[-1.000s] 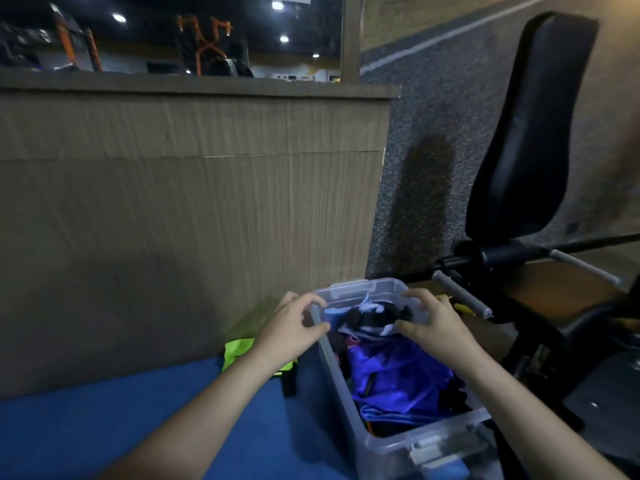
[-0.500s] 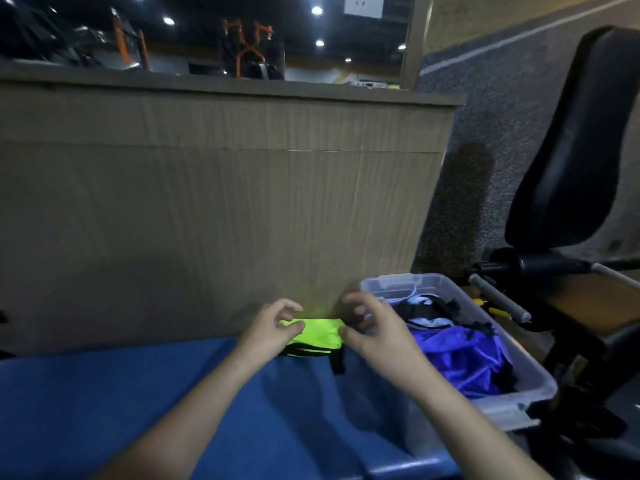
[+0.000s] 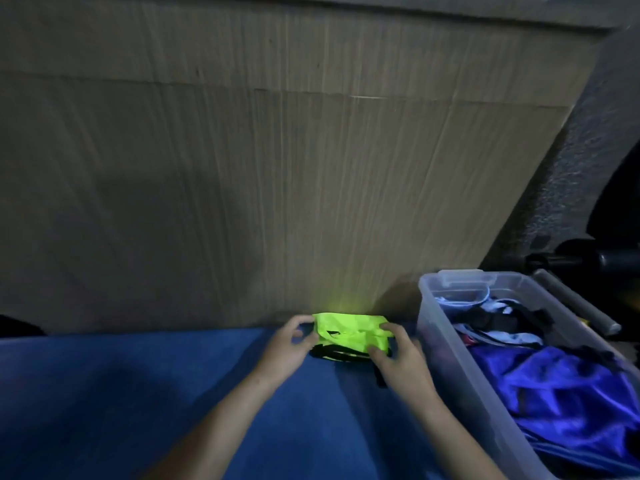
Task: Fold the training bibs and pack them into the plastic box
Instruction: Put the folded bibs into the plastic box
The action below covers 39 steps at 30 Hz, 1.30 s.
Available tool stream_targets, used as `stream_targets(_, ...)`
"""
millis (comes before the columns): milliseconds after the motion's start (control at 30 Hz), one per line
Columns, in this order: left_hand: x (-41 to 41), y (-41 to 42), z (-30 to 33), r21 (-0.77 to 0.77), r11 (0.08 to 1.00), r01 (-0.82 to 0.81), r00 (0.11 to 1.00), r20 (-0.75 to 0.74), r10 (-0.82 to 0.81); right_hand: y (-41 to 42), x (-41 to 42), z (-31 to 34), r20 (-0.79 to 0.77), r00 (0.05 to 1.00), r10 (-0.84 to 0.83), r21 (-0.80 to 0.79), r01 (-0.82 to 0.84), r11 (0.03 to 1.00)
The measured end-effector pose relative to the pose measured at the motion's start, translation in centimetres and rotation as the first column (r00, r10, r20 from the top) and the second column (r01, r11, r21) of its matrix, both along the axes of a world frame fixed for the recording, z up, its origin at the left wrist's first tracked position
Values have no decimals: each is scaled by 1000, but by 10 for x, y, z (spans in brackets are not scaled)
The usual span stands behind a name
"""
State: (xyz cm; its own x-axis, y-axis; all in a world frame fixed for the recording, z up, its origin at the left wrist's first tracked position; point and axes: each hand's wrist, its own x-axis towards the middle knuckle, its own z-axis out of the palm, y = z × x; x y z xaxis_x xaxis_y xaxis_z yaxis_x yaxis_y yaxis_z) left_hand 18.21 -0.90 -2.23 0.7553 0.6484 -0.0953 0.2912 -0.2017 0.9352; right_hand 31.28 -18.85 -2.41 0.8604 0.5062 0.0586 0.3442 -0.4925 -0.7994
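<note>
A neon green training bib [image 3: 348, 330] with black trim lies bunched on the blue mat [image 3: 121, 403], close to the wooden wall. My left hand [image 3: 289, 344] grips its left end with curled fingers. My right hand [image 3: 398, 351] pinches its right end. To the right stands the clear plastic box [image 3: 446, 344], holding a blue bib [image 3: 554, 389] and several black and white pieces.
A wood-panelled wall [image 3: 277, 168] rises right behind the mat. Black gym equipment with a grey bar [image 3: 571, 303] stands to the right of the box, against a speckled grey floor.
Both hands left the box and moved left to the green bib, then closed on its two ends. The view dropped and came closer.
</note>
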Motion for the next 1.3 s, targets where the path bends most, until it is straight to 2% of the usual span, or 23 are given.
stream_targets(133,30,13,-14,3,1000,0,1000,-7,0,24,15,-14,-21,998,-62,-26,61,998)
stream_targets(267,50,20,-21,20,999,32,996,-86,-31,40,28,-26,-10,993,-122,-43,121,992)
stream_targets(400,57,18,-21,81,992,95,984,-161,-81,43,35,-31,-26,998,-62,-190,56,980)
stream_targets(500,50,11,-23,15,992,122,980,-161,-118,40,32,-30,-70,997,-12,-230,-4,973)
stream_targets(633,25,-11,-19,-81,992,94,990,-98,-102,22,13,-25,-169,985,42,-131,-64,989)
stream_targets(733,0,-31,-10,-74,995,73,996,-55,-77,2,-12,-16,-216,974,73,-73,-90,993)
stream_targets(867,-34,-57,28,-32,996,87,996,12,-86,-25,-41,15,-136,985,108,-6,-110,994)
stream_targets(1100,-66,-100,131,6,991,134,963,237,-132,-84,-72,128,102,989,106,183,-123,975)
stream_targets(1167,-65,-119,153,15,981,193,941,282,-189,-107,-71,155,151,984,92,195,-121,973)
stream_targets(1300,-48,-161,172,60,959,277,918,279,-283,-160,-53,178,164,986,39,181,-69,981)
